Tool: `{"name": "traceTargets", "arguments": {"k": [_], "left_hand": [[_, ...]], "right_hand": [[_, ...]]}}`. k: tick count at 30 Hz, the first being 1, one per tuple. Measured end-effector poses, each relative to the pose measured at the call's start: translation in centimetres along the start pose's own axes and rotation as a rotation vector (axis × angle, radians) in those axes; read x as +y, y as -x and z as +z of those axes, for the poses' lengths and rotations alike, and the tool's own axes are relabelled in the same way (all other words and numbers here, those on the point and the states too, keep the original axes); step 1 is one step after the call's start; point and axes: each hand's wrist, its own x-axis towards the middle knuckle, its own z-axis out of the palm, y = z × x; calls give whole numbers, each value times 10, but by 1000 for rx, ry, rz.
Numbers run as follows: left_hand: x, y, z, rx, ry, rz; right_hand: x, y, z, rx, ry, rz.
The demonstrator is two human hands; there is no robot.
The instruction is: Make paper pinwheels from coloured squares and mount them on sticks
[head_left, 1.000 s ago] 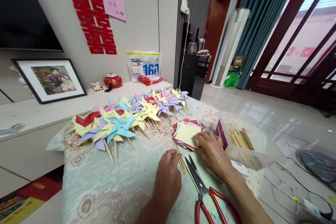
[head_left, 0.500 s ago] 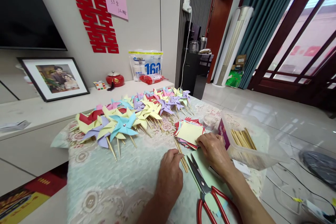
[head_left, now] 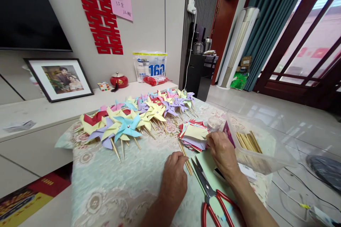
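the right hand is reaching over to the paper pile, and its thumb and fingers are closing on the right edge of the top yellow sheet. that sheet is lying mostly on the pile, and it is bending a bit, with the red, purple and white edges of other papers poking out under it. the left hand is resting on the near side of the table cloth, with its fingers curling in. the thin sticks are lying just beside its fingertips, but i cannot tell if it is touching or holding one. the scissors are lying with their blades a little apart between the two arms, on a green sheet, and no hand is using them. on the right, a clear bin is holding more sticks, and a round clear tub is sitting just past the pile. on the far left, lots of pinwheels are lying close together with their sticks pointing to the near side. i am guessing that the step in hand is picking one paper from the top. the next move is calling for a soft pinch, i think, so that just one sheet is coming away and the others are staying flat.
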Motion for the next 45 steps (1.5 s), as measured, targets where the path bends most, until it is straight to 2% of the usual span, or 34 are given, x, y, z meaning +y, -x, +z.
{"name": "traceTargets", "arguments": {"k": [8, 11, 13, 16, 19, 21, 22, 24, 26, 30, 33, 37, 39, 42, 45], "left_hand": [[0, 1, 0, 45, 78, 16], [0, 3, 0, 91, 170, 9], [2, 2, -3, 110, 282, -44], [7, -3, -11, 95, 575, -277], [10, -10, -26, 80, 1104, -646], [9, -15, -40, 26, 1470, -802], [8, -16, -47, 22, 1577, -830], [6, -18, -59, 27, 1661, -831], [4, -18, -65, 69, 1628, -797], [1, -14, -63, 134, 1516, -688], [-2, -13, -56, 170, 1474, -654], [-3, -12, -49, 196, 1404, -668], [-3, -11, -48, 201, 1376, -662], [-1, -11, -46, 202, 1348, -648], [1, -11, -45, 178, 1314, -651]], "right_hand": [[0, -1, 0, 193, -261, 72], [-3, -2, -3, 249, -335, 72], [-6, -2, -7, 278, -350, 61], [-14, -3, -15, 289, -401, 23], [-28, -3, -23, 248, -519, -52], [-38, 0, -27, 196, -588, -110], [-43, 1, -27, 168, -615, -140], [-49, 4, -26, 117, -653, -196], [-53, 7, -24, 72, -670, -238], [-54, 9, -21, 12, -676, -267], [-55, 11, -18, -26, -719, -137], [-54, 15, -10, -146, -923, 270], [-55, 17, -6, -220, -1069, 427], [-59, 16, -5, -292, -1273, 554], [-64, 13, -9, -337, -1391, 621]]}}
